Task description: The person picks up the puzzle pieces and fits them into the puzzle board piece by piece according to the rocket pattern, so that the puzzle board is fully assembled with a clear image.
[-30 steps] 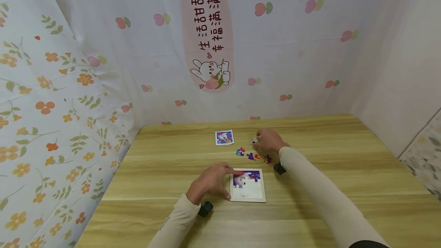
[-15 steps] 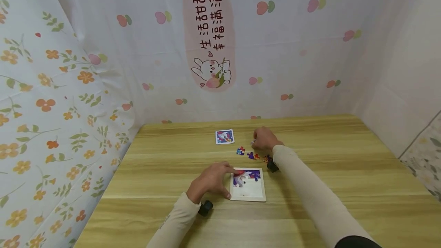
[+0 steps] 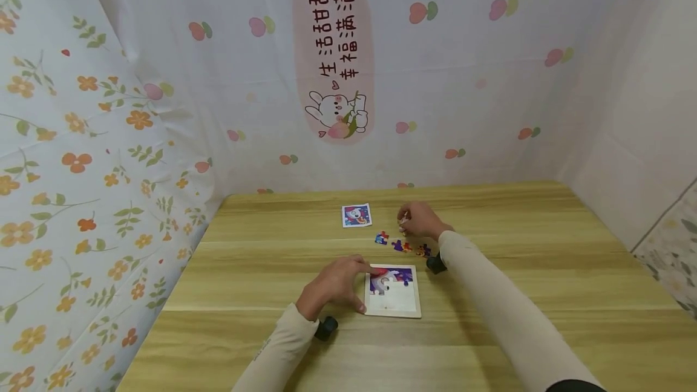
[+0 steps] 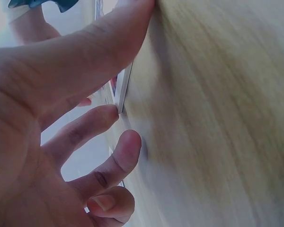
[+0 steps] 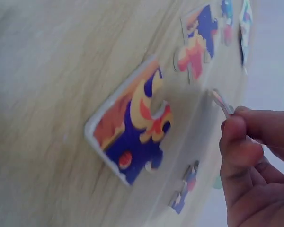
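Note:
A square puzzle tray (image 3: 418, 295) lies on the wooden table, its upper part filled with purple and white pieces and its lower part bare. My left hand (image 3: 337, 283) rests at the tray's left side, forefinger over the upper left and thumb at the lower left edge; its other fingers are spread in the left wrist view. Beyond the tray, my right hand (image 3: 425, 220) pinches a small puzzle piece (image 5: 222, 102) between thumb and forefinger, just above the table. Loose pieces lie near it, among them an orange and purple corner piece (image 5: 132, 127) and a purple and red one (image 5: 199, 40).
A blue and red piece (image 3: 382, 238) lies left of the other loose ones. A small picture card (image 3: 356, 216) is farther back on the table. Behind the table hangs a patterned cloth (image 3: 435, 89). Another small piece (image 5: 184, 187) shows in the right wrist view.
My right hand has shifted slightly and turned the pinched piece, which was partly hidden half a second ago and shows more now. The left hand and the tray have stayed in place.

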`<action>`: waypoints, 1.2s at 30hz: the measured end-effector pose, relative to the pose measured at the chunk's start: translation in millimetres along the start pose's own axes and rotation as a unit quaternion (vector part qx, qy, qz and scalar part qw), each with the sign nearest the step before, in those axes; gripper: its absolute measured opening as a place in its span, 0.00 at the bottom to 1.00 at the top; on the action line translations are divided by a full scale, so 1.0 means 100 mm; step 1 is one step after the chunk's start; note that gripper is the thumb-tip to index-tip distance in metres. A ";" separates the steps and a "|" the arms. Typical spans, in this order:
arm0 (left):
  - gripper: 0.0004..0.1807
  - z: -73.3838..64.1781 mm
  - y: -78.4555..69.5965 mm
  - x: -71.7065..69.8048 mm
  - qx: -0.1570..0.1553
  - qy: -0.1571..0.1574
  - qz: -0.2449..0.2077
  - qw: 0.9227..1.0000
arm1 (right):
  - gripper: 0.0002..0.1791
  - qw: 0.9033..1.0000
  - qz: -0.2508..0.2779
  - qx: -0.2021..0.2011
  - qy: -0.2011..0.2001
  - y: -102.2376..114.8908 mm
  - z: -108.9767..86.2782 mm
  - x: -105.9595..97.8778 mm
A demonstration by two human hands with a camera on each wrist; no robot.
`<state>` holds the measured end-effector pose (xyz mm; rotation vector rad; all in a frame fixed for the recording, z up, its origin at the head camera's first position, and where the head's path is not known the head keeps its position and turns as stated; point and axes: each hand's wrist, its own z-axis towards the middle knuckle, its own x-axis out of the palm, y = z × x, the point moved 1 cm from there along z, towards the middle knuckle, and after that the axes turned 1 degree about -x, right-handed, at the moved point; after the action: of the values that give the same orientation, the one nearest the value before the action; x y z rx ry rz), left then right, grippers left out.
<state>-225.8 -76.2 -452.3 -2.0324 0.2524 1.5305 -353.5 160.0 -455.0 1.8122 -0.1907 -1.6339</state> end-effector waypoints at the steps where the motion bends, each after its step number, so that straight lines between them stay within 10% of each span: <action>1: 0.43 0.00 0.00 0.00 -0.001 0.001 0.001 1.000 | 0.11 1.000 0.018 0.001 0.003 -0.01 -0.01 -0.01; 16: 0.44 0.00 0.00 0.00 0.002 0.002 0.002 1.000 | 0.14 0.980 0.189 -0.013 0.056 0.11 -0.49 -0.11; 36: 0.44 -0.01 0.03 0.01 0.010 -0.003 -0.002 1.000 | 0.08 0.966 0.194 -0.054 0.160 0.24 -0.82 0.20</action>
<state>-226.2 -78.6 -454.1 -2.0102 0.2603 1.5256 -266.0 163.2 -459.5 1.7904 -0.2853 -1.0481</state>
